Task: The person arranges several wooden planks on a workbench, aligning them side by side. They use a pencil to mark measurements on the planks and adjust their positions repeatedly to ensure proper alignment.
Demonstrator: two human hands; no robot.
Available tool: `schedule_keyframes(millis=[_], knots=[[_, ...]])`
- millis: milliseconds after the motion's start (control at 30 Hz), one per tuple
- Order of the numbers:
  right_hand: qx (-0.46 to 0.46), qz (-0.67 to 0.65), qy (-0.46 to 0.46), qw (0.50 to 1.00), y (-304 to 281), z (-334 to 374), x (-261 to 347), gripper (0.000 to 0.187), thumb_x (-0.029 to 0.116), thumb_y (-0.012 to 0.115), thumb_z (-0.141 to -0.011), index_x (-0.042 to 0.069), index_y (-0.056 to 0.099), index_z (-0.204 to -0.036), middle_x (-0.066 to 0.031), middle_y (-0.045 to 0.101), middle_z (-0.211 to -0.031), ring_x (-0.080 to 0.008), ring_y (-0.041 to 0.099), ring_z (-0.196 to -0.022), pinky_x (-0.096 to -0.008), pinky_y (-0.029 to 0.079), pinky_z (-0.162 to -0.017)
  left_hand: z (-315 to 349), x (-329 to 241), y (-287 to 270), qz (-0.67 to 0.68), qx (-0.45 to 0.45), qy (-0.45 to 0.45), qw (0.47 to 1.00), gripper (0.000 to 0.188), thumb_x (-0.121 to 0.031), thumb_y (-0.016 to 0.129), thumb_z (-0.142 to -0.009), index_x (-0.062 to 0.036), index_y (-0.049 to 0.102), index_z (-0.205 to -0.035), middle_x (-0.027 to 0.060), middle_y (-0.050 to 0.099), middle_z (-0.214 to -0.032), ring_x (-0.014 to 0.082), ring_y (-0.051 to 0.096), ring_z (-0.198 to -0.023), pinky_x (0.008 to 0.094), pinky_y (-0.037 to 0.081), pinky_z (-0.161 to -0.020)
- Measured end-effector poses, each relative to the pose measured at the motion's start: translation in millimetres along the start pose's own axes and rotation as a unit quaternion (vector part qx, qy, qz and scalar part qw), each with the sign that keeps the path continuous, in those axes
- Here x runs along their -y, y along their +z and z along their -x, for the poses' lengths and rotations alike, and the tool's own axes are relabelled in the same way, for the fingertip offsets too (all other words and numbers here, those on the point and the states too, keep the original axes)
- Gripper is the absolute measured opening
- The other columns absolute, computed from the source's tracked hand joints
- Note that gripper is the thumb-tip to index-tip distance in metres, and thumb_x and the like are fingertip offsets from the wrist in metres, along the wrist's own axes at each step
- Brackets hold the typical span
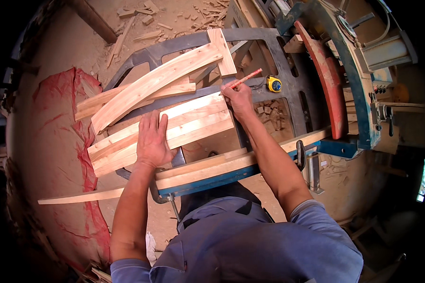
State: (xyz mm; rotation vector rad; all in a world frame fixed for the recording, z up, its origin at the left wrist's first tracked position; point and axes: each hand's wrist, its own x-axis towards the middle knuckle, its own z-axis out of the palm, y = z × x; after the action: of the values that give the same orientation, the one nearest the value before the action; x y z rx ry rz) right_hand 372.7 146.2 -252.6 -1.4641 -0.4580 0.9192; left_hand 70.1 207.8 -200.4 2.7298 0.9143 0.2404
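My left hand (152, 141) lies spread on a row of pale wooden strips (198, 120) set side by side. Its fingers point away from me across the strips. At the right end of the strips, my right hand (240, 98) is closed around a red pencil (248, 77). The pencil slants up to the right, and its lower end is hidden by the fingers near the far right corner of the wood. Beyond the strips lies a curved wooden piece (158, 78), its right end meeting a short wooden board (222, 53).
A dark metal table frame (304, 101) with open slots carries the wood. A yellow tape measure (274, 84) sits right of my right hand. Along the near edge runs a long wooden strip (205, 169) with a clamp (156, 191). A blue machine (363, 104) with a red curved part (323, 80) stands right.
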Motion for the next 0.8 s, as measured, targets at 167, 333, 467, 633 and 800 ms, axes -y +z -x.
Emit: schedule_keyframes(millis=[167, 333, 467, 633, 800], knots=[[0.003, 0.005, 0.009, 1.0, -7, 5, -5, 0.013, 0.01, 0.076, -0.087, 0.002, 0.066, -0.086, -0.0014, 0.065, -0.074, -0.0078, 0.054, -0.062, -0.0256, 0.042, -0.057, 2, 1, 3, 0.003, -0.007, -0.001, 1.0, 0.102, -0.025, 0.088, -0.054, 0.0028, 0.046, -0.144, 0.0283, 0.043, -0.148, 0.05, 0.039, -0.139, 0.0573, 0.027, -0.122], [-0.028, 0.045, -0.012, 0.999, 5, -6, 4, 0.012, 0.006, 0.074, -0.089, 0.005, 0.062, -0.085, 0.002, 0.058, -0.071, -0.0062, 0.048, -0.058, -0.024, 0.035, -0.053, 0, 2, 4, -0.006, -0.017, 0.013, 1.0, 0.1, -0.028, 0.087, -0.055, 0.0008, 0.047, -0.142, 0.0282, 0.044, -0.147, 0.0511, 0.041, -0.135, 0.0583, 0.03, -0.119], [-0.01, 0.034, -0.016, 0.999, -4, 3, -5, 0.013, 0.005, 0.074, -0.089, 0.006, 0.061, -0.085, 0.0027, 0.057, -0.071, -0.0057, 0.046, -0.057, -0.024, 0.034, -0.052, 1, 4, 6, -0.004, -0.034, 0.02, 0.999, 0.1, -0.028, 0.086, -0.055, 0.0011, 0.046, -0.143, 0.0281, 0.044, -0.147, 0.0514, 0.041, -0.135, 0.0584, 0.03, -0.119], [0.01, 0.07, 0.037, 0.997, -27, 62, -4, 0.015, 0.005, 0.074, -0.089, 0.007, 0.061, -0.084, 0.0027, 0.057, -0.071, -0.0052, 0.045, -0.056, -0.0225, 0.032, -0.051, 5, 5, 6, -0.002, -0.032, 0.013, 0.999, 0.1, -0.027, 0.086, -0.056, 0.0015, 0.046, -0.143, 0.028, 0.044, -0.147, 0.0514, 0.041, -0.135, 0.0585, 0.03, -0.119], [-0.004, 0.059, 0.059, 0.997, -39, 82, -11, 0.012, 0.01, 0.075, -0.088, 0.005, 0.065, -0.084, 0.0024, 0.06, -0.072, -0.0065, 0.05, -0.061, -0.0245, 0.038, -0.055, 3, 3, 3, -0.001, -0.02, 0.007, 1.0, 0.098, -0.027, 0.086, -0.057, 0.0027, 0.048, -0.142, 0.0284, 0.043, -0.148, 0.0507, 0.041, -0.136, 0.0575, 0.03, -0.12]])
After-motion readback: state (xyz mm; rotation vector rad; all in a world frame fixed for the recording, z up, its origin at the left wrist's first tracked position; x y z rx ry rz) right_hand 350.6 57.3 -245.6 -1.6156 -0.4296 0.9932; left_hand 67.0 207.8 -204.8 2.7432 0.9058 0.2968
